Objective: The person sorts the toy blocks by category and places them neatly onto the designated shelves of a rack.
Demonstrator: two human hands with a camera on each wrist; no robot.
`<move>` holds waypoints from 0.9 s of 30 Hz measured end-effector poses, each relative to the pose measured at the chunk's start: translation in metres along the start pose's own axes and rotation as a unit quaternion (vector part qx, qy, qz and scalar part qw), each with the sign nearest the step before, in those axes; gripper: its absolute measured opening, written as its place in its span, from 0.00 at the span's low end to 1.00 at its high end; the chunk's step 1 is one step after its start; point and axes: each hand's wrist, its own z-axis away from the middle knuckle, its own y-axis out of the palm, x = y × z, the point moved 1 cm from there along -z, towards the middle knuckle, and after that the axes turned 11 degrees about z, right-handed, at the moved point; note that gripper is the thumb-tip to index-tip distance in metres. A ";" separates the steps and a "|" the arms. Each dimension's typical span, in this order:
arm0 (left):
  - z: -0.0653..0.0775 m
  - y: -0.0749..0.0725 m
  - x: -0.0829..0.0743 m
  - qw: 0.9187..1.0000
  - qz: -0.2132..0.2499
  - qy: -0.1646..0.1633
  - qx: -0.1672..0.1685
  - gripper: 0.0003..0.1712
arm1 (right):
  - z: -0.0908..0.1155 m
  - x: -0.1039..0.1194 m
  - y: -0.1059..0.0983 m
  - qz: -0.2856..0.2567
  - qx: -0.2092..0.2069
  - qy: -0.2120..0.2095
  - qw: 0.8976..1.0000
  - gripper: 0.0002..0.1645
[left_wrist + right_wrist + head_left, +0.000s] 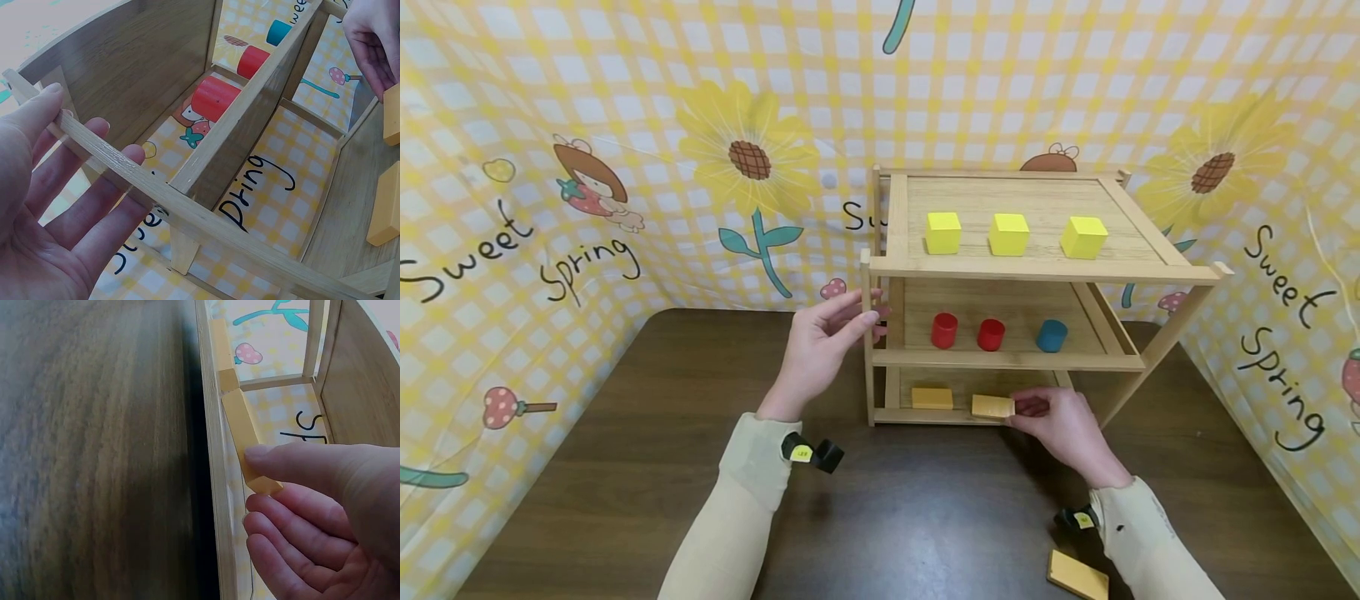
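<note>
A three-tier wooden shelf (1007, 362) stands on the table. My left hand (829, 342) holds its front left post (119, 159), the thumb on one side and the fingers reaching behind. At the bottom tier, my right hand (1063, 429) pinches a flat yellow-orange block (992, 407) by its right end, thumb against its face. A similar block (932, 398) lies to the left on that tier. On the middle tier stand two red cylinders (944, 331) and a blue cylinder (1052, 336). Three yellow cubes (1008, 235) form a row on the top tier.
Another flat yellow-orange block (1077, 575) lies on the dark wooden table (880, 517), near the right forearm. A yellow checked cloth (647, 75) with flowers and lettering hangs behind and along both sides.
</note>
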 end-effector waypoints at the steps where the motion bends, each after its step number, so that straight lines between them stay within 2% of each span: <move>1: 0.000 0.000 0.000 1.000 -0.001 0.001 0.000 0.19 | -0.001 0.000 0.000 0.002 0.000 0.000 1.000 0.15; 14: 0.000 -0.001 0.000 1.000 -0.007 0.003 0.001 0.20 | -0.010 0.000 0.004 -0.010 0.009 0.004 1.000 0.17; 27: 0.000 0.000 -0.001 1.000 -0.007 -0.009 -0.003 0.19 | -0.016 0.000 0.006 0.019 0.010 -0.006 1.000 0.16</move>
